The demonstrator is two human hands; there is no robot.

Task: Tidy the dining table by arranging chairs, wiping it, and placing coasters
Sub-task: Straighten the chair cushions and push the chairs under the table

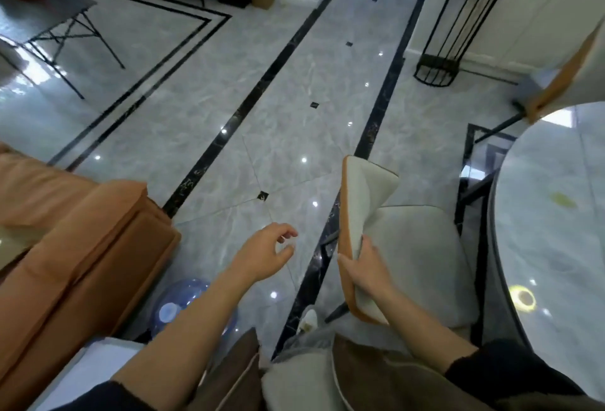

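Observation:
A dining chair with a pale grey seat and an orange-backed backrest stands beside the round marble dining table at the right. My right hand grips the top edge of that backrest, fingers curled over it. My left hand hovers over the floor to the left of the chair, fingers loosely curled and holding nothing. A second chair of the same kind stands at the table's far side. A yellowish smear shows on the tabletop.
An orange sofa fills the left. A blue water bottle lies on the floor near my left arm. A black wire rack stands by the far wall, a small dark table at the back left.

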